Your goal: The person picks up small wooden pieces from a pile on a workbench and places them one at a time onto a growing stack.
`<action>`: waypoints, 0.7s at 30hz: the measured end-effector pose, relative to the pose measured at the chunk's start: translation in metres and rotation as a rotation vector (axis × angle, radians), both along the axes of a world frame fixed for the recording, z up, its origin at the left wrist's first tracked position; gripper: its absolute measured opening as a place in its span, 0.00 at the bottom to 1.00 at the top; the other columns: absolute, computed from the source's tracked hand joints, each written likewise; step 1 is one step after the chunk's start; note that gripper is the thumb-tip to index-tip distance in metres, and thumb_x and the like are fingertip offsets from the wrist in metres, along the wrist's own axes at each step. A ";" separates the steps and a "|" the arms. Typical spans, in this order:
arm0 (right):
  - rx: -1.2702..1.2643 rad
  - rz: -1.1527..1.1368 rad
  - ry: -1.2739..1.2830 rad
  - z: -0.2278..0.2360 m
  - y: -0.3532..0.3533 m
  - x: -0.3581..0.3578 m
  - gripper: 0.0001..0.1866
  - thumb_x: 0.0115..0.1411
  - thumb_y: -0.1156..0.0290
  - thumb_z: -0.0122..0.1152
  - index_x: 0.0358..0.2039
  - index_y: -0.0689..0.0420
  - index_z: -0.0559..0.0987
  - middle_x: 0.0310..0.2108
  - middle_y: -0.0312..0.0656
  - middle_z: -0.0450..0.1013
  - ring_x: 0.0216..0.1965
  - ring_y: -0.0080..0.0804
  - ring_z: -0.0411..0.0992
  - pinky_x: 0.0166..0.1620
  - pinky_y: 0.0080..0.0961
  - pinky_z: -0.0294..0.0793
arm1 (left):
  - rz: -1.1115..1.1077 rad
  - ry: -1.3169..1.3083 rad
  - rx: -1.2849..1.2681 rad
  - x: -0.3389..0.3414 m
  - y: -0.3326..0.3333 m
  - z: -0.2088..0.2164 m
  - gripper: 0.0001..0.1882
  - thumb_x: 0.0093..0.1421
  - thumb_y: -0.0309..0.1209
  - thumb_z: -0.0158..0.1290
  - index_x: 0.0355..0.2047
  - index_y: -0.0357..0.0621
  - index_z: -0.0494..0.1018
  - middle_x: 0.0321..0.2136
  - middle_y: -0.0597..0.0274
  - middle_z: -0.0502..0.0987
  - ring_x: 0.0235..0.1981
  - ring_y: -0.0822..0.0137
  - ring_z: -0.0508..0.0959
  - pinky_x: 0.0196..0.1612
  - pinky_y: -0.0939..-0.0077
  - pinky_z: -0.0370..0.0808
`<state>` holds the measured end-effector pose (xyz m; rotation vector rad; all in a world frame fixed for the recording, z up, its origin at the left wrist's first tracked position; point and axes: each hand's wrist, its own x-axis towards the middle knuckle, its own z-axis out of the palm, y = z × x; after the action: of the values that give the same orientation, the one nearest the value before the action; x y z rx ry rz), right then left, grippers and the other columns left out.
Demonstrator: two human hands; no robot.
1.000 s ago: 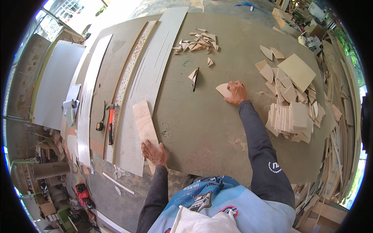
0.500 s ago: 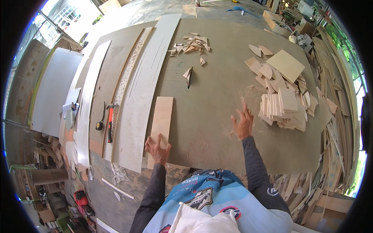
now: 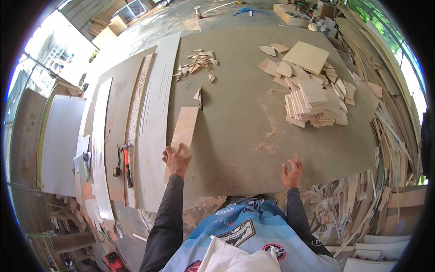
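Currently your left hand (image 3: 176, 161) has its grip clasped over the near part of a pale wooden board (image 3: 185, 124), thumb toward one long edge and fingers across the face. The board sits beside the right edge of the grey-white strip (image 3: 154, 99), on the left half of the desk (image 3: 244, 113); you cannot tell from this view whether it lies flat or is slightly raised. Your right hand (image 3: 292, 174) holds nothing: its grip is spread, near the desk's front edge.

Watch the board's far end. It points at a small wedge (image 3: 197, 95) and a thin dark piece (image 3: 202, 97), so a push forward could knock either one away. With one hand at the near part only, the far end could swing sideways if your wrist turns. The pile of wooden pieces (image 3: 310, 102) leans in a loose fan, and a careless sweep of your right arm could topple it. Sawdust (image 3: 270, 135) on the desk could make anything set there slide. Farther left, the hammer (image 3: 127, 165) could be nudged by your elbow.
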<state>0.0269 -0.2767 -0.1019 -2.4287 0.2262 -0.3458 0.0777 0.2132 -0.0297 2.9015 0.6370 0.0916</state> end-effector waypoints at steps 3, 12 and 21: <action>-0.020 -0.096 0.024 -0.002 -0.012 -0.020 0.16 0.62 0.65 0.66 0.44 0.63 0.80 0.68 0.55 0.63 0.58 0.56 0.68 0.61 0.51 0.68 | -0.019 0.017 -0.003 0.009 0.005 -0.003 0.39 0.44 0.49 0.69 0.60 0.65 0.77 0.61 0.51 0.63 0.64 0.46 0.60 0.65 0.48 0.59; 0.011 -0.247 0.054 -0.012 -0.022 -0.040 0.12 0.61 0.68 0.66 0.43 0.61 0.80 0.68 0.55 0.64 0.61 0.54 0.68 0.62 0.49 0.67 | -0.068 0.042 0.012 0.053 0.019 -0.003 0.39 0.45 0.49 0.70 0.61 0.65 0.76 0.62 0.51 0.63 0.65 0.46 0.60 0.65 0.46 0.60; -0.011 -0.300 0.054 -0.014 -0.022 -0.040 0.11 0.59 0.69 0.68 0.40 0.60 0.81 0.67 0.54 0.66 0.62 0.53 0.69 0.65 0.48 0.65 | -0.098 0.023 0.054 0.158 0.025 0.017 0.36 0.50 0.50 0.68 0.60 0.63 0.77 0.55 0.48 0.68 0.62 0.43 0.64 0.63 0.41 0.62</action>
<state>-0.0134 -0.2983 -0.1159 -2.4177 0.6175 -0.4135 0.2355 0.2382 -0.0129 2.9841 0.5018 0.0641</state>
